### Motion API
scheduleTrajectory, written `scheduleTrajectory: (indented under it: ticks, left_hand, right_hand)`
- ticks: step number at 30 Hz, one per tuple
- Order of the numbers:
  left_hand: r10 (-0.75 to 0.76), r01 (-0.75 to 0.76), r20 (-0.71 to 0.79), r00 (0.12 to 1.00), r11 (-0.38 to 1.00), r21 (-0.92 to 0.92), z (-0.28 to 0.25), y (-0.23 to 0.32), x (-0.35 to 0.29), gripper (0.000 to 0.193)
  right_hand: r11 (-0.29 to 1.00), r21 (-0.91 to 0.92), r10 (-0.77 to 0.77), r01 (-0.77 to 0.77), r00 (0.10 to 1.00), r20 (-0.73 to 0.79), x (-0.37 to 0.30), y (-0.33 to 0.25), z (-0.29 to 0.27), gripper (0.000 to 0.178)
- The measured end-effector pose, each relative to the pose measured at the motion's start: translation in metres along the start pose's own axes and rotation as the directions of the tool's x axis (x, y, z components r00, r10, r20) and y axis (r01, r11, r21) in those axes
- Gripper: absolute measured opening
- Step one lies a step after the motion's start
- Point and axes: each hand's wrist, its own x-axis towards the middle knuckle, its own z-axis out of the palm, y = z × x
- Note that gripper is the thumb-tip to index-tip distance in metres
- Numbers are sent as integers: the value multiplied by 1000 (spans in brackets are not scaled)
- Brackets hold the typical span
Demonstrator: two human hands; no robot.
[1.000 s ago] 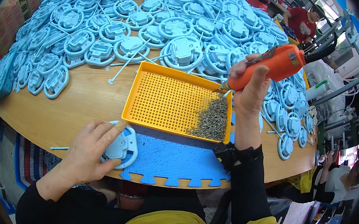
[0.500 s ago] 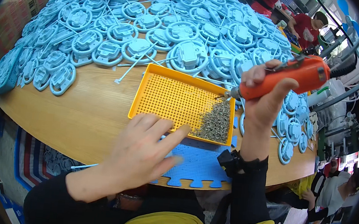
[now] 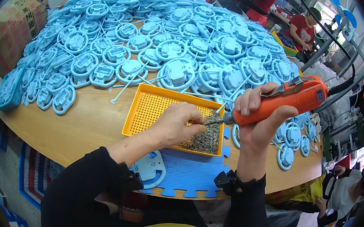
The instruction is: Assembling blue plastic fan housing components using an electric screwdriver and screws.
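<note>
My right hand [image 3: 254, 136] is wrapped round an orange electric screwdriver [image 3: 287, 102], its bit pointing left over the yellow perforated tray [image 3: 144, 112]. Close to the bit's tip, my left hand [image 3: 180, 123] has thumb and forefinger pinched together above the tray; whatever sits between them is too small to make out. Small metal screws [image 3: 209, 139] lie heaped in the tray's right end. Below the tray is a blue foam mat [image 3: 191, 172]. A light-blue plastic ring-shaped part [image 3: 148, 168] rests at the mat's left side, partly hidden by my left forearm.
A large pile of similar light-blue parts [image 3: 180, 49] covers the far side of the wooden table [image 3: 88, 119]. At the left stand a light-blue basket [image 3: 9, 91] and a big woven sack [image 3: 15, 29]. A black cord [image 3: 342, 86] trails from the screwdriver. Other people work beyond the table.
My left hand has moved up and right from the tray's near edge to the bit's tip, its fingers closing. The screwdriver has shifted slightly down and left. The part on the mat now shows.
</note>
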Motion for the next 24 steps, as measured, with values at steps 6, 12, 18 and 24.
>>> scheduleTrajectory:
  ticks: [6,12,18,24]
  left_hand:
    - [72,-73,-16,997,997,-30,11,11,8,11]
    - [159,-159,0,987,987,11,26,13,8,13]
    - [82,-79,-45,996,995,59,20,30,1,13]
    - [47,-48,-38,998,998,-29,23,25,-2,12]
  right_hand:
    - [999,-27,-33,34,999,27,-3,-14,-6,69]
    - [999,47,-6,1,995,104,-13,-12,-19,67]
    - [999,12,39,-41,994,102,-18,-25,-7,70]
    - [998,41,37,-41,995,90,-16,-25,-7,69]
